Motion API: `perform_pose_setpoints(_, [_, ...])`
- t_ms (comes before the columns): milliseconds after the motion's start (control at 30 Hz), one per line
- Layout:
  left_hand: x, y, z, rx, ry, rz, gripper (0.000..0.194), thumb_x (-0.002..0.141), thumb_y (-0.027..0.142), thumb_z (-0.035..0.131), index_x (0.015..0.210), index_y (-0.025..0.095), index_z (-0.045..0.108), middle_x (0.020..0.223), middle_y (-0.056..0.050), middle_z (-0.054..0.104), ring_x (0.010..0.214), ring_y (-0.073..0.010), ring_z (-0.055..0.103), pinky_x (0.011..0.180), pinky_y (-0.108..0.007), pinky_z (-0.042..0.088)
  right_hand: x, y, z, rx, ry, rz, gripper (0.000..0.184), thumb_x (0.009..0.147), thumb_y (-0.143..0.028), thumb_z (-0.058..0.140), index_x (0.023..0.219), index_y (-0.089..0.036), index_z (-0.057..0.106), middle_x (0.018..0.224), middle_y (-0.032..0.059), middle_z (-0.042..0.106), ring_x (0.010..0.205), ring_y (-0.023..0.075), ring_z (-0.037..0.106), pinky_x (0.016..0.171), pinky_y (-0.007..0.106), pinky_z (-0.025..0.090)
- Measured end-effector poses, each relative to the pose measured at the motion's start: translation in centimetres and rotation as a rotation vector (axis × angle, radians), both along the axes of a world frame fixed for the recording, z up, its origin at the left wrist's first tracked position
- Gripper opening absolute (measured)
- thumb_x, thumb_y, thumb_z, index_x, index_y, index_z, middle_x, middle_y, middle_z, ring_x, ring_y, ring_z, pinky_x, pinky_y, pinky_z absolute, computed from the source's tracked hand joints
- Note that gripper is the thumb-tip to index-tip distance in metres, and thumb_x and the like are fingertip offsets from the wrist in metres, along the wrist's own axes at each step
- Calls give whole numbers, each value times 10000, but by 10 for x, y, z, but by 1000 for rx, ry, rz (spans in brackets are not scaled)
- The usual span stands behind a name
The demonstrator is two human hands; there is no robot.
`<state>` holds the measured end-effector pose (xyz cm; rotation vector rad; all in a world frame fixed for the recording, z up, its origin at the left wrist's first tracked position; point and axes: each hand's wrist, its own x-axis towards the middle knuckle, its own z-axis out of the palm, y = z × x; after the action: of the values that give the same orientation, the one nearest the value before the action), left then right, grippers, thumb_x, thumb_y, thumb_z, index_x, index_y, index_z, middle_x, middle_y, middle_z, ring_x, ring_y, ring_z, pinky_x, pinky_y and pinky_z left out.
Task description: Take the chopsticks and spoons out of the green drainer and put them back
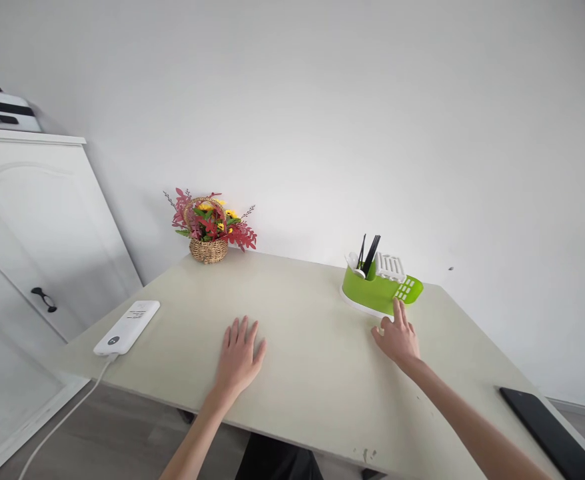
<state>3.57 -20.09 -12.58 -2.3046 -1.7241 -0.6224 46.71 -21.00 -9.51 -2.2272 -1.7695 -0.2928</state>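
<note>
Fingertips at the green holder, two o'clock on our table

We judge this to be a reach or light touch; whether we make contact, we cannot tell. The holder stands upright at two o'clock from the middle of the table, black sticks rising from it. Gripping it would call for our thumb and fingers to come around its sides.

Our right hand is partly spread, two fingers pointing towards twelve, thumb apart towards ten, nothing seen in its grasp; its forearm slants in from five. Our left hand lies palm down on the table, fingers loosely fanned towards twelve, its forearm coming from seven.
</note>
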Motion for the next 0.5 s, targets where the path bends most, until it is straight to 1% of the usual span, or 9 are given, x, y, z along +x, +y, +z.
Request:
perform_pose_setpoints(100, [0,0,0,-5,6,-1,599,1046,512,376,1517,172,522,1634,-151,434,1540,-375,335,1251,-571,281,-22,-1,-1,25,-6,34,372,953,-334,440,882,-143,751,1699,161,268,1601,340,116,1094,504,450])
perform_pose_setpoints(200, [-2,0,-1,-2,-3,-8,602,1047,524,370,1519,183,521,1638,-146,431,1540,-373,336,1248,-573,288,-42,-3,0,38,3,53,376,972,-320,409,888,-154,736,1702,156,259,1596,329,153,958,467,550])
perform_pose_setpoints(267, [-3,0,-2,3,-8,-13,605,1048,537,360,1522,196,517,1640,-138,429,1542,-372,332,1241,-578,299,-53,-4,2,44,23,62,375,978,-321,401,889,-161,727,1707,158,245,1592,326,173,864,447,589])
perform_pose_setpoints(333, [-3,0,-2,7,-11,-15,607,1050,544,353,1526,203,513,1645,-133,422,1546,-369,325,1239,-579,303,-63,-5,4,61,46,77,370,983,-316,397,882,-169,722,1706,155,251,1591,327,178,821,443,604])
perform_pose_setpoints(500, [-2,0,-1,-5,-14,-11,611,1049,540,362,1530,192,508,1653,-133,409,1552,-365,313,1251,-568,288,-82,-8,5,104,79,115,347,985,-290,404,853,-195,710,1687,133,311,1584,335,202,795,446,617])
